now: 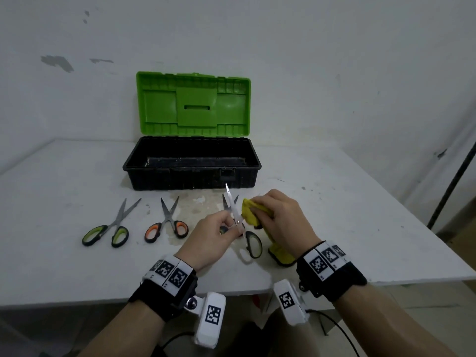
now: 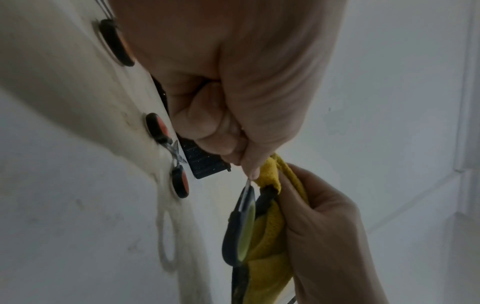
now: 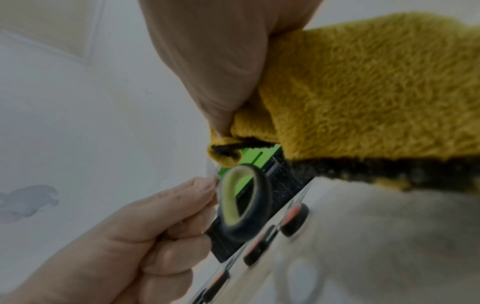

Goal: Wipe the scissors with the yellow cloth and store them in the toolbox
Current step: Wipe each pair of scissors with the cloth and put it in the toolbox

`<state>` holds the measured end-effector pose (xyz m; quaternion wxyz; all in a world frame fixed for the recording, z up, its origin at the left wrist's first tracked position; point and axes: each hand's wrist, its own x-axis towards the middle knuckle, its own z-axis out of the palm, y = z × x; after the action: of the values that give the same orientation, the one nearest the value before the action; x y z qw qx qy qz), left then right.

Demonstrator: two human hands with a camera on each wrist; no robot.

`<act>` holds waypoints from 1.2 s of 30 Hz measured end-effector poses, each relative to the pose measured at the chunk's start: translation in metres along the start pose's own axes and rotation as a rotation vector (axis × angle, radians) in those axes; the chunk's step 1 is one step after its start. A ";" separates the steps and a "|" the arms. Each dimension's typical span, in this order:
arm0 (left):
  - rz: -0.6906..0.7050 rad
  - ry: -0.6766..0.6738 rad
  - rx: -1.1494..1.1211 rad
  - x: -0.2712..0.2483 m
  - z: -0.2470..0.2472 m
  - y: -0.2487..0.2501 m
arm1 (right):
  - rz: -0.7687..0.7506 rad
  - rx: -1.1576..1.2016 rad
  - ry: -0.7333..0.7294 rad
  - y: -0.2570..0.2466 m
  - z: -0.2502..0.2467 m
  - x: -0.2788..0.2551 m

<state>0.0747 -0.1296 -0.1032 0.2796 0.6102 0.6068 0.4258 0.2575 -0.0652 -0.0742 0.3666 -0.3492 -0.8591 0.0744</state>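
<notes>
Wiping step in hand: first pair of scissors held up and being rubbed with the cloth.

Pinched near the pivot by the curled fingers of the left hand [image 1: 210,237], the held scissors [image 1: 238,222], blades open and pointing toward the toolbox [image 1: 192,163], lifted just in front of its right end. Bunched in the curled fingers of the right hand [image 1: 280,222], the yellow cloth [image 1: 251,211], pressed against one handle and blade, tail hanging down. Further out, lying flat in front of the toolbox: orange-handled scissors [image 1: 167,224] before its middle, green-handled scissors [image 1: 109,228] off its left corner. Toolbox lid up, black tray showing no scissors. Probably next: draw the cloth along each blade away from the edge, close the blades, then lower into the tray.
</notes>
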 end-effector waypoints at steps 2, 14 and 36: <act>-0.027 -0.027 -0.047 0.000 0.001 0.000 | 0.096 -0.018 0.062 0.006 -0.005 0.006; -0.109 -0.118 -0.220 0.001 0.004 0.007 | -0.041 0.005 -0.047 -0.012 -0.013 -0.022; -0.089 -0.161 -0.222 -0.005 0.006 0.008 | 0.013 -0.034 -0.080 -0.018 -0.006 -0.027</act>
<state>0.0842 -0.1343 -0.1000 0.4115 0.5802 0.5582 0.4271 0.2651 -0.0965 -0.0786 0.3255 -0.3576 -0.8720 0.0761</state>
